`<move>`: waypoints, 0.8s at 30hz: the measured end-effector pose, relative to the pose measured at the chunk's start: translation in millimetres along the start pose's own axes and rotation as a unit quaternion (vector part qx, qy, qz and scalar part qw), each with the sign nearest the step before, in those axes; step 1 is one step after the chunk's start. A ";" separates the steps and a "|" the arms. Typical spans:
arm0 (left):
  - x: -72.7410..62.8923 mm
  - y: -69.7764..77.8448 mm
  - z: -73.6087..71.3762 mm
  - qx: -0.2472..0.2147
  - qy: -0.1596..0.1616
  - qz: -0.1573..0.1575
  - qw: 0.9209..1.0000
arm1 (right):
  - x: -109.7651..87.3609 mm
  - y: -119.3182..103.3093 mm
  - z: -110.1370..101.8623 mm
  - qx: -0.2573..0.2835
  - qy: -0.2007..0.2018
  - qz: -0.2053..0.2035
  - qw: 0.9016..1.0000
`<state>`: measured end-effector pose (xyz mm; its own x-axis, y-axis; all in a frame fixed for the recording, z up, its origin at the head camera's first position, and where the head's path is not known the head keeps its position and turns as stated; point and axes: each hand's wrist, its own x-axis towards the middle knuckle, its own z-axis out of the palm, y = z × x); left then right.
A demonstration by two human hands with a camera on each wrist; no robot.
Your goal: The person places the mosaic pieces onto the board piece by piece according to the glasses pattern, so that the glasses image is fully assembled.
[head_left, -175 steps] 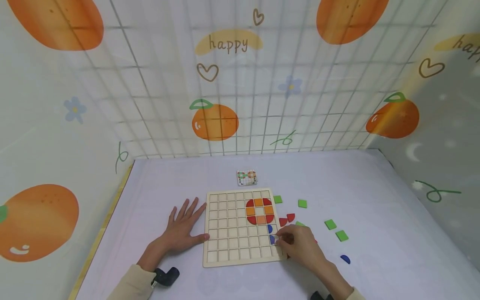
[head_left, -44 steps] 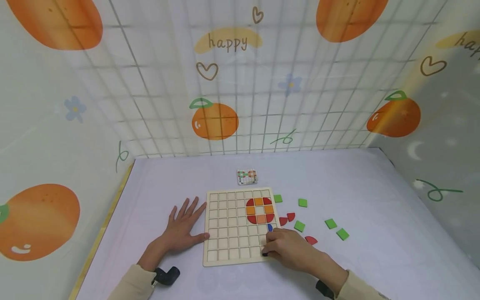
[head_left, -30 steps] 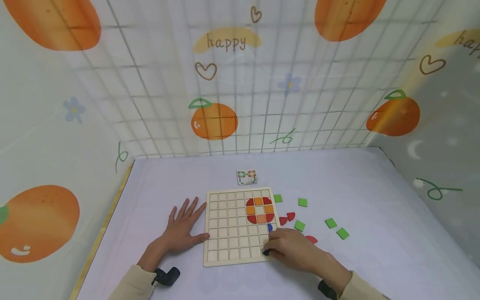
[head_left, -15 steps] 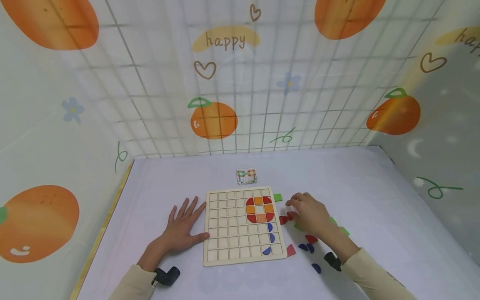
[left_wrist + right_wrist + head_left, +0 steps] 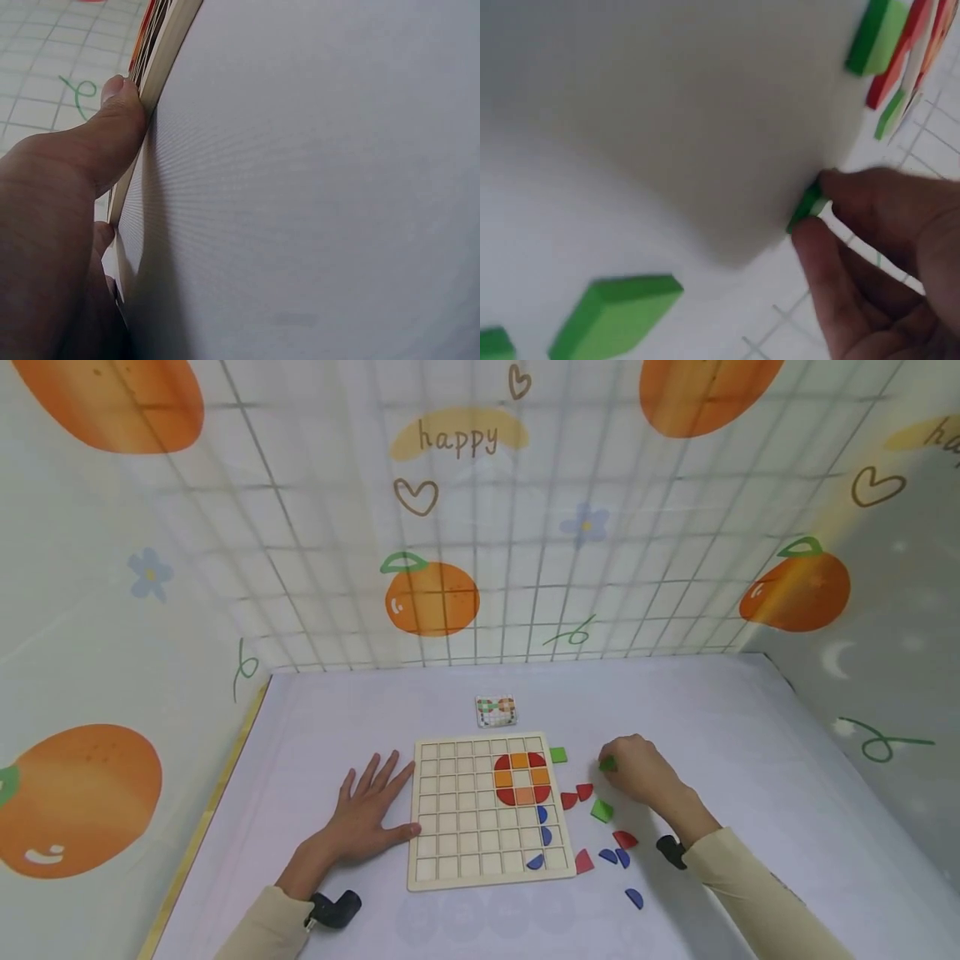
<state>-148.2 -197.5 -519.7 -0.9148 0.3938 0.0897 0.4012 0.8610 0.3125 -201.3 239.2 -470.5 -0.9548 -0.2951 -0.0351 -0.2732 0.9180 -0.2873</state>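
Note:
My right hand (image 5: 641, 772) pinches a green square tile (image 5: 808, 206) between thumb and finger, right of the board, close over the table. My left hand (image 5: 367, 814) lies flat with fingers spread, thumb and a fingertip at the left edge of the wooden grid board (image 5: 457, 845). In the left wrist view the thumb (image 5: 116, 131) rests against the board's side. On the board, red quarter-circles (image 5: 506, 796) and orange squares (image 5: 502, 778) form a ring. Below it, three blue half-circles (image 5: 545, 836) sit in cells toward the right edge.
A small pattern card (image 5: 496, 711) lies behind the board. Loose pieces lie right of it: green tiles (image 5: 602, 811), red quarter-circles (image 5: 625, 840) and blue half-circles (image 5: 634, 898). One green tile (image 5: 558, 754) lies beside the board's upper right edge. A patterned curtain (image 5: 480, 527) rises behind the table.
My right hand has left a third blue half-circle in the board's lower right, moved up and right, and picked up a green tile. My left hand has stayed put.

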 end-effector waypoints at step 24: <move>0.8 0.4 -1.7 0.012 -0.019 -0.007 1.000 | 49.1 -131.4 40.9 -0.024 0.017 -0.262 0.965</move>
<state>-148.9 -197.4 -517.9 -0.9181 0.3932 0.0501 0.3901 0.8739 0.2899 -207.5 93.3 -473.6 -0.6876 -0.7134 0.1354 -0.7234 0.6568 -0.2128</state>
